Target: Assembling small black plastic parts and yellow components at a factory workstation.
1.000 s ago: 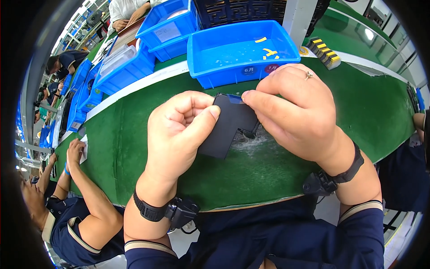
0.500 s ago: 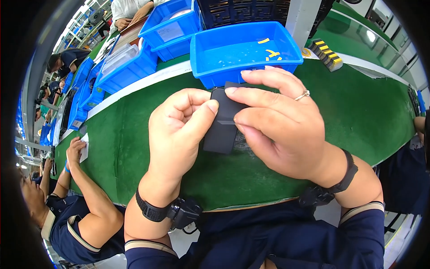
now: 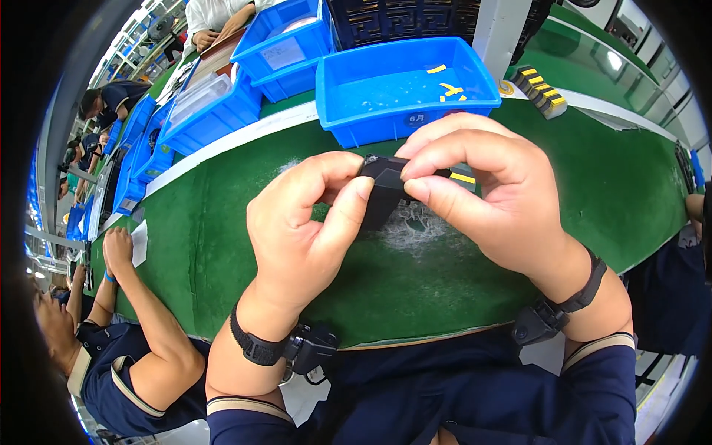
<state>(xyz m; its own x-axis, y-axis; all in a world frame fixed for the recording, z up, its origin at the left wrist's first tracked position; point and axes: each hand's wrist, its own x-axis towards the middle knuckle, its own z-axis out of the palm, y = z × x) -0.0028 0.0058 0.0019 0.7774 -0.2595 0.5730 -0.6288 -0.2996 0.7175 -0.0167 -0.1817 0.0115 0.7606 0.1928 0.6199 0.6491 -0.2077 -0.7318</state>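
Both my hands hold a flat black rectangular piece [image 3: 380, 200] above the green work surface, tilted so that its upper end points away from me. My left hand [image 3: 304, 215] pinches its left edge near the top between thumb and bent forefinger. At the upper right corner, my right hand [image 3: 489, 185] grips with thumb and fingertips. An angled fold or step shows near the top of the piece; I cannot tell whether it is one part or two. Pale shavings [image 3: 417, 228] lie on the surface behind it, and a yellow strip [image 3: 463, 178] shows beneath my right hand.
An open blue bin [image 3: 371, 122] with yellow strips stands just beyond my hands. More blue bins [image 3: 211, 111] line the far left edge. A black-and-yellow striped block [image 3: 541, 90] sits at the right by a white post [image 3: 498, 33]. A co-worker [image 3: 144, 348] sits at my left.
My right hand has moved from across the front of the black piece to its upper right corner. The piece has tilted, and more shavings and the yellow strip have come into sight.
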